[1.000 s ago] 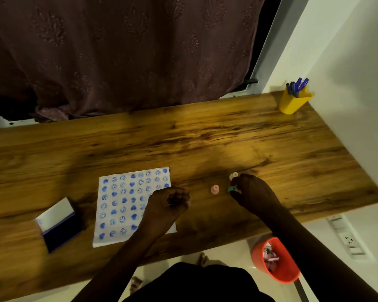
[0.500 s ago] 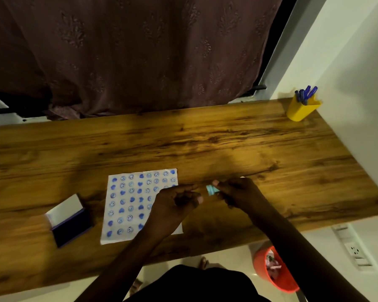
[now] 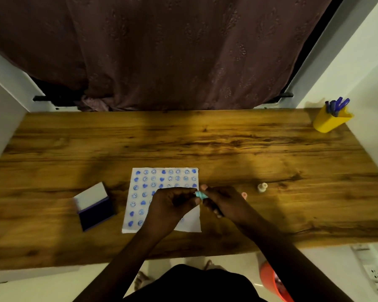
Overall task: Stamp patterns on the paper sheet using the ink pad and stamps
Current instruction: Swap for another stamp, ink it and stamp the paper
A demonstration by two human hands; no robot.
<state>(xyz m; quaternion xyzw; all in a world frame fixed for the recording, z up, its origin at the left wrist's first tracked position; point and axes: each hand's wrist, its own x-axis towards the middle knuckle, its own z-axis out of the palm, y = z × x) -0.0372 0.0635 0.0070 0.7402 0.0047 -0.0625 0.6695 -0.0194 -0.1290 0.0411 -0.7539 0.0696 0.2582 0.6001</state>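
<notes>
Head view: we see our left hand (image 3: 172, 203) and right hand (image 3: 223, 203) meet over the paper sheet's (image 3: 140, 205) right edge, both sets of fingers pinched on a small teal stamp (image 3: 200, 195). The open ink pad (image 3: 94, 209) sits left; a cream stamp (image 3: 261, 187) stands on the worktop (image 3: 183, 142).

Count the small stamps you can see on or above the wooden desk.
3. A teal stamp is pinched between the left hand and right hand; a pink stamp peeks out behind the right hand; a cream stamp stands further right. The hands may hide others.
</notes>
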